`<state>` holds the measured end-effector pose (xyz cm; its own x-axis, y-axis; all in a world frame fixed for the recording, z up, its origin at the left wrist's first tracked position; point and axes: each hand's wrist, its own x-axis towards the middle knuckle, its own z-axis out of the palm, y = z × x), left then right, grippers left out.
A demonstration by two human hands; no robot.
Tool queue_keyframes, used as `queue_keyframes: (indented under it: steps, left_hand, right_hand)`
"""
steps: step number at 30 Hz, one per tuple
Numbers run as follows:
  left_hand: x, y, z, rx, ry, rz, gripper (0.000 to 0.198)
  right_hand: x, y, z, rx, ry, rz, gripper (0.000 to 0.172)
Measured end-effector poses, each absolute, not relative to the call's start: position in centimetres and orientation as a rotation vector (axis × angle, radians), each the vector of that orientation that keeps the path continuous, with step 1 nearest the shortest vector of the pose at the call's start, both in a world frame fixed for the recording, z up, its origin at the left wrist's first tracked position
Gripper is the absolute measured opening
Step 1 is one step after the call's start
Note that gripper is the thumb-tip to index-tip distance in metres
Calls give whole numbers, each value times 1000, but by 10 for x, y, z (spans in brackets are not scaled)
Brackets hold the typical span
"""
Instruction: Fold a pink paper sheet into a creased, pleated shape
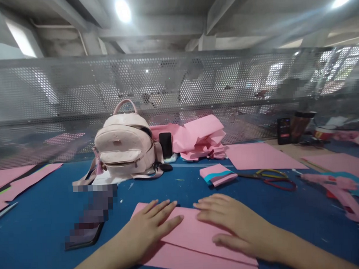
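Folded pink sheet (195, 238) lies near, at centre, on the blue table (38, 233). Left hand (151, 227) and right hand (232, 219) rest on it palm-down, fingers extended, gripping nothing; uneven pressure could skew its upper layer (the near edges are offset). Scissors (257, 174) lie farther right.

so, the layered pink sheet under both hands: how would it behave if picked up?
The layered pink sheet is probably light, since its edges look thin. It likely bends without going limp: its surface lies smooth, with fairly straight edges. Its upper layer might lift separately, as a dark line shows beneath its near edge.
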<state>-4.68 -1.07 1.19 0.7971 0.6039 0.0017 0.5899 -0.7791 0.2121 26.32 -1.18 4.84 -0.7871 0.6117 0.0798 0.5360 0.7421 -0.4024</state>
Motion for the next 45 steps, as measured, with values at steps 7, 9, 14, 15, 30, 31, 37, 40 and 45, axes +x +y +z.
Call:
queue_keyframes:
  steps: [7, 9, 14, 15, 30, 31, 37, 40, 45]
  left_hand:
    - [-58, -15, 8, 2848, 844, 208, 60]
    - [-59, -15, 2, 2934, 863, 298, 50]
    - [-62, -8, -9, 2955, 1028, 388, 52]
    - [-63, -7, -9, 2939, 1054, 391, 53]
    - [-67, -6, -12, 2858, 1036, 314, 61]
    - [-67, -6, -12, 2852, 1035, 318, 60]
    - [-64, -11, -10, 2809, 1082, 380, 48]
    - [-62, -15, -7, 2796, 1105, 362, 48]
    - [-58, -20, -1, 2795, 1144, 358, 55]
  right_hand:
    - [271, 6, 8, -978, -2780, 668, 61]
    - [273, 11, 4, -912, -2829, 630, 59]
    - [278, 24, 6, -853, -2914, 594, 56]
    - [278, 25, 6, -845, -2919, 598, 56]
    - [277, 24, 3, -868, -2930, 490, 51]
    - [277, 23, 3, -874, -2924, 471, 50]
    - [278, 17, 1, -924, -2747, 358, 41]
    - [278, 12, 1, -957, -2647, 341, 37]
    - [278, 7, 1, -889, -2700, 234, 37]
